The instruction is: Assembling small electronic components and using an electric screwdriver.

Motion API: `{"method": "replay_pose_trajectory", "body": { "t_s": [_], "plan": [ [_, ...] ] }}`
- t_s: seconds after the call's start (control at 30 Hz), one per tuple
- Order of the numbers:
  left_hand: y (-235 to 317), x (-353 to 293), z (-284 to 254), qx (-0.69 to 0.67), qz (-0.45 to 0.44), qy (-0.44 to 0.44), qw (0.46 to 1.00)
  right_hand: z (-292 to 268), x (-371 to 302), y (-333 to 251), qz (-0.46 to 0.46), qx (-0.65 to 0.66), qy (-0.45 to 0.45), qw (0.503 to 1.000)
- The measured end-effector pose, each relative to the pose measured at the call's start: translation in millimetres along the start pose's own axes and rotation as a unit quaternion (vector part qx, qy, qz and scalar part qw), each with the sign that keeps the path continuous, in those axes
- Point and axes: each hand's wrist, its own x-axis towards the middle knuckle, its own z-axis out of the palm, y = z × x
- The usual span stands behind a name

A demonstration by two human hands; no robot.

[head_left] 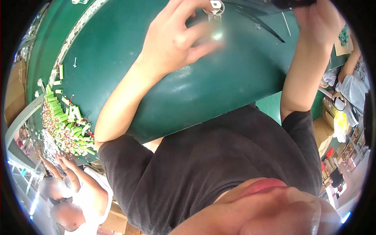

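Note:
My left hand (182, 39) reaches over a green tabletop (188, 94) with its fingers apart, some of them blurred. Its uppermost finger is at a small round, ring-edged part (214, 8) with a pale metal plate holding a hole. The lower fingers and thumb curve beside a shiny spot under that part. At the upper right, my right hand (319, 21) is cut off by the picture's edge. A dark object (290, 3) sits against it, apparently in its grip; its kind cannot be made out, and most of the fingers are hidden.
Green cylindrical cells (68, 113) with red wires pile up at the table's left end. A screw-like piece (75, 62) lies near them. Thin black strips (266, 27) lie between my hands. Co-workers (92, 192) sit at lower left; another person's arm (348, 64) shows at right.

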Motion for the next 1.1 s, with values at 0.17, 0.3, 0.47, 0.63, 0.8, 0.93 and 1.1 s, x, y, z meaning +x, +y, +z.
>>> {"method": "replay_pose_trajectory", "body": {
  "t_s": [0.17,0.3,0.47,0.63,0.8,0.93,1.1],
  "plan": [
    [-5.4,3.6,-9.8,-0.011,0.000,-0.073,0.997,26.5,-26.1,12.9,0.000,0.021,-0.007,1.000],
    [-7.5,1.9,3.8,-0.024,0.087,-0.006,0.996,24.3,-44.0,30.5,-0.016,0.023,-0.040,0.999],
    [-31.7,-16.1,26.6,0.005,0.155,0.076,0.985,39.5,-45.9,37.4,-0.001,0.048,-0.049,0.998],
    [-29.9,-11.8,30.7,-0.012,0.152,0.065,0.986,30.5,-44.3,43.4,-0.002,0.027,-0.066,0.997],
    [-32.0,-18.0,28.1,-0.001,0.141,0.059,0.988,41.4,-46.1,49.0,0.010,0.098,-0.075,0.992],
    [-30.2,-15.5,23.5,0.025,0.142,0.044,0.989,42.7,-40.7,46.5,0.024,0.111,-0.081,0.990],
    [-24.6,-14.5,21.6,0.079,0.152,0.051,0.984,48.4,-41.5,40.3,0.038,0.144,-0.012,0.989]
  ]
}}
